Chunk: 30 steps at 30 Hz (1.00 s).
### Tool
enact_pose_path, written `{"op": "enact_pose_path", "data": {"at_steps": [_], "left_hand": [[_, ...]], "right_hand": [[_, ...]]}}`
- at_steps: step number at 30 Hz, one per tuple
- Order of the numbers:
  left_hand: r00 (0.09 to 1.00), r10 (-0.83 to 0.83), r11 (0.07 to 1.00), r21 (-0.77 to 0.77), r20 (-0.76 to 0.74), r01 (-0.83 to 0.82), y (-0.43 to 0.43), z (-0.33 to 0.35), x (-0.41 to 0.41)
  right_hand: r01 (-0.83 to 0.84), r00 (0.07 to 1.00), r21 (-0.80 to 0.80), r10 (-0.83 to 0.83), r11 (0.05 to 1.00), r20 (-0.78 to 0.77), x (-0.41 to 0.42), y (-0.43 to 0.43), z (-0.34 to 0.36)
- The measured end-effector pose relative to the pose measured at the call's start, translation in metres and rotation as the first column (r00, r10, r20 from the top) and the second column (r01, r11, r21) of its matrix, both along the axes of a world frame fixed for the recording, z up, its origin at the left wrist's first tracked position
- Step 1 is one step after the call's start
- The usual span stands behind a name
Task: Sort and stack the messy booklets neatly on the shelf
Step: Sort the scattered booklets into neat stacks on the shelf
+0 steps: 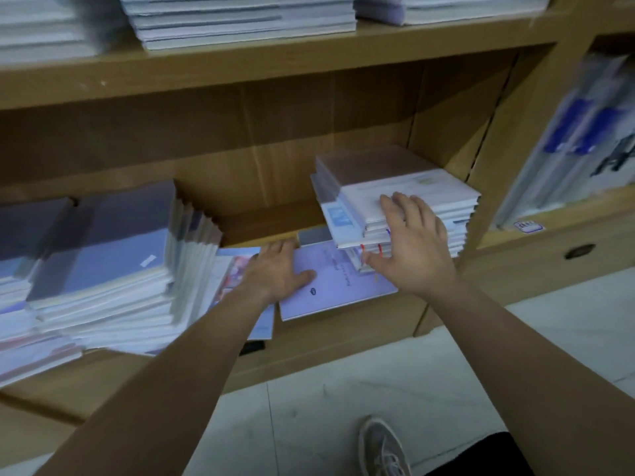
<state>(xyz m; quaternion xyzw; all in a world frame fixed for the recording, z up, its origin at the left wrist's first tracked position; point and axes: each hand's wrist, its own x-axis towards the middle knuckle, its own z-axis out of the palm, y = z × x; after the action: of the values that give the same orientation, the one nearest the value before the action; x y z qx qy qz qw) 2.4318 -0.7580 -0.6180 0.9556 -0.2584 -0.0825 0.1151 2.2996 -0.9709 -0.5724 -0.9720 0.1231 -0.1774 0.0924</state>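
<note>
My left hand (275,269) presses flat on the thin, floppy lilac booklet (340,283), my right hand (412,242) spread open against the uneven stack (412,197); neither grip closed, I'd take spines, since glossy covers probably slide.

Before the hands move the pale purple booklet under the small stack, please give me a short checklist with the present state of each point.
1. Left hand flat on purple booklet: ok.
2. Right hand steadying the small stack: ok.
3. Small stack squared: not ok, edges staggered.
4. Purple booklet free of the stack: not ok, one corner lies under it.
5. Bare shelf behind for placing: ok.
6. Big stack stable: cannot tell, it fans out.
</note>
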Motion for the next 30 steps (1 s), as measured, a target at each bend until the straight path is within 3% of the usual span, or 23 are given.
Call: {"op": "enact_pose_path", "data": {"at_steps": [2,6,12,20,25,30], "left_hand": [[0.999,0.022,1.0,0.004,-0.043,-0.022,-0.005,-0.008,0.005],[0.997,0.028,1.0,-0.004,0.07,-0.028,-0.005,-0.016,-0.004],[0.984,0.079,0.967,-0.226,-0.158,-0.114,0.013,-0.02,-0.04],[0.951,0.11,0.86,-0.452,-0.289,-0.237,0.072,0.021,-0.088],[0.97,0.142,0.861,-0.459,-0.199,-0.22,0.116,0.053,-0.112],[0.968,0.224,0.841,-0.48,-0.112,-0.25,0.155,0.08,-0.122]], "right_hand": [[-0.001,0.998,0.006,0.001,1.0,-0.068,0.007,-0.004,-0.006],[0.009,0.994,-0.001,-0.009,1.0,-0.113,0.015,-0.01,-0.008],[0.008,0.99,0.03,-0.004,1.0,-0.142,0.014,-0.009,-0.006],[0.055,0.977,0.078,-0.037,0.995,-0.209,0.007,0.002,0.01],[0.1,0.98,0.142,-0.073,0.985,-0.183,0.001,0.026,0.029],[-0.018,0.999,0.246,0.027,0.969,-0.034,-0.01,0.074,0.049]]}}
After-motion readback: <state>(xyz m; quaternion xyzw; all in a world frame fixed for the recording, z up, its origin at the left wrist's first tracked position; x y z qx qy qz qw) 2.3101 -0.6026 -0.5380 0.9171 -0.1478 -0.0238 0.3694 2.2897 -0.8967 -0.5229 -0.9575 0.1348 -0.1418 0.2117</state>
